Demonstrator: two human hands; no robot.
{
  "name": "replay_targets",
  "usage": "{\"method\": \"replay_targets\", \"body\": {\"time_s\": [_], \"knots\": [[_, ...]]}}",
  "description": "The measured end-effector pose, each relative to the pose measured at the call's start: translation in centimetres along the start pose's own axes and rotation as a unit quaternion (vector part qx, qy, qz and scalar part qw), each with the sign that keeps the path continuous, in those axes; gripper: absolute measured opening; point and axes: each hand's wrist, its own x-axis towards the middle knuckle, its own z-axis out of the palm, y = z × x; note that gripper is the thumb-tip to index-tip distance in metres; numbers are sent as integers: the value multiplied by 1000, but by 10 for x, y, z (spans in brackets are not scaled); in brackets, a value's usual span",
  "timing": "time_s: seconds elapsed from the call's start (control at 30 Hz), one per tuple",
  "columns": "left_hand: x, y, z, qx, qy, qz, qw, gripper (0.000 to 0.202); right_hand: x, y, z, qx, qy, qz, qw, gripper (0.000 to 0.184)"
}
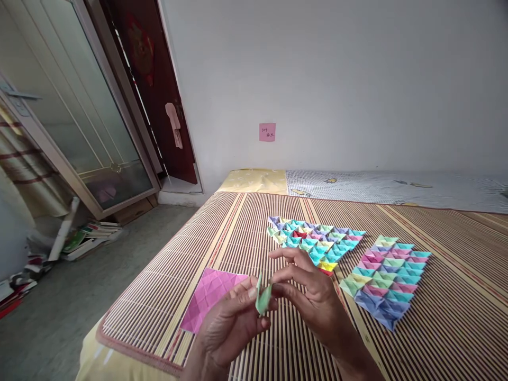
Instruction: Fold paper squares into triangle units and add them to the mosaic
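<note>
Closest to the camera, the left hand (230, 324) and the right hand (313, 296) meet above the near edge of the striped bamboo mat (456, 328), sharing a small green folded paper (262, 299) held in the air between them. The left hand's thumb and fingers are closed on the paper's left side. The right hand pinches its right side with thumb and forefinger, the other fingers curled loosely above. Just beyond the left hand, a pink creased sheet (210, 296) lies flat near the mat's left edge. Behind the right hand lies a multicoloured folded panel (313, 241), towards the mat's middle, and a second folded panel (387, 278) sits to its right, apart from it. On the wall beyond hangs a pink note (267, 132).
</note>
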Motion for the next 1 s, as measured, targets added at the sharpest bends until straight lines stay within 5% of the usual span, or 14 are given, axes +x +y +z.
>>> {"method": "replay_targets", "body": {"time_s": [0.1,0.2,0.33,0.47,0.73,1.0], "knots": [[0,-1,8,34,0,33,999,27,0,0,-5,-7,-8,-3,1000,14],[1,-2,15,90,42,114,989,32,0,4,-5,15,47,42,998,18],[1,-5,23,192,143,251,938,36,-1,5,-2,116,23,168,979,35],[-2,-8,31,244,186,304,902,37,0,0,7,126,-11,199,972,33],[0,-4,20,270,168,280,906,48,2,-3,9,80,11,158,984,20],[5,-2,15,278,90,175,940,21,1,-8,5,59,17,162,985,14]]}}
